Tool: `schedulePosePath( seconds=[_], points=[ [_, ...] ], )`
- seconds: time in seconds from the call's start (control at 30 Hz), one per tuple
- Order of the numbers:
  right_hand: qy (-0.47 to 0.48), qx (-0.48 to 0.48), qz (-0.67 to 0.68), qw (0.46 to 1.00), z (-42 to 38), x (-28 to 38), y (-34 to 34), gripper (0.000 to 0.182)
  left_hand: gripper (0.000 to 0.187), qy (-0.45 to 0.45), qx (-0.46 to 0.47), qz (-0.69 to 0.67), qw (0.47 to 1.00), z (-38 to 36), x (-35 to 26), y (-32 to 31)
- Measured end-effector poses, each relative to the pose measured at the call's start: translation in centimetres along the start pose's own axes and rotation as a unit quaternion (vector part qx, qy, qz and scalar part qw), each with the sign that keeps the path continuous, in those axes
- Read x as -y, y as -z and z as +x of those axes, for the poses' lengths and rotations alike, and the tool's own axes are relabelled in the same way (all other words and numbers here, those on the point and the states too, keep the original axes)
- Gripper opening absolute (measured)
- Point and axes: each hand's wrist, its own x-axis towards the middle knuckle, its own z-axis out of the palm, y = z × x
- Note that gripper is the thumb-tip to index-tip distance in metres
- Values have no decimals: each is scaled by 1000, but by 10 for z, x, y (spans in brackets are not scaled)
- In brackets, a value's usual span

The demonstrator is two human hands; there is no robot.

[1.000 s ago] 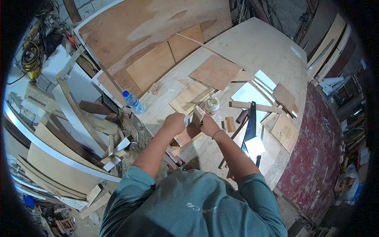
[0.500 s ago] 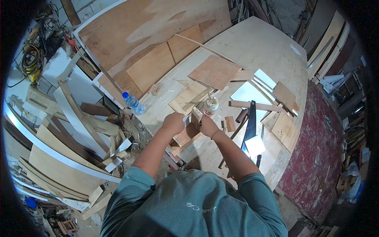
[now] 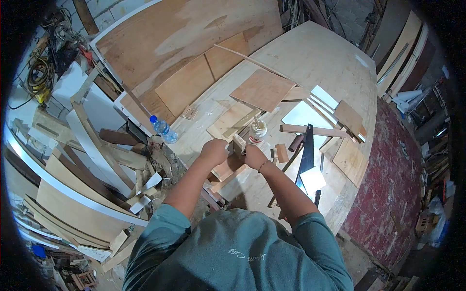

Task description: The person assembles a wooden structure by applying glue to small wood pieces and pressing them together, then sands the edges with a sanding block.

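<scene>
Pinching a small, pale-brown wooden block [image 3: 239, 144] between the fingers of the right hand [image 3: 255, 156], at its ten o'clock; curling those of the left hand [image 3: 214, 152], impossible to tell on what. Possibly toppling the clear, round jar [image 3: 257, 132] just off at twelve o'clock, by jerking forward.

A dark teal shirt [image 3: 221, 266] with short sleeves [image 3: 162, 230] is worn; pale script [image 3: 237, 253], perhaps ending in "City", is printed across it. Just behind the right hand [image 3: 255, 157], a thin dark bracelet [image 3: 262, 166] is seen.
</scene>
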Motion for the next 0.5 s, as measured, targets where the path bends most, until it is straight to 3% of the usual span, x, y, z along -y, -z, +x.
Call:
schedulePosePath(
  seconds=[0.3,0.5],
  points=[
    [-41,-18,40,998,-2,2,3,27,25,-26,1,14,1000,11,3,-3],
    [5,-62,52,997,-1,-12,-8,31,26,-11,17,9,1000,12,0,2]
  ],
)
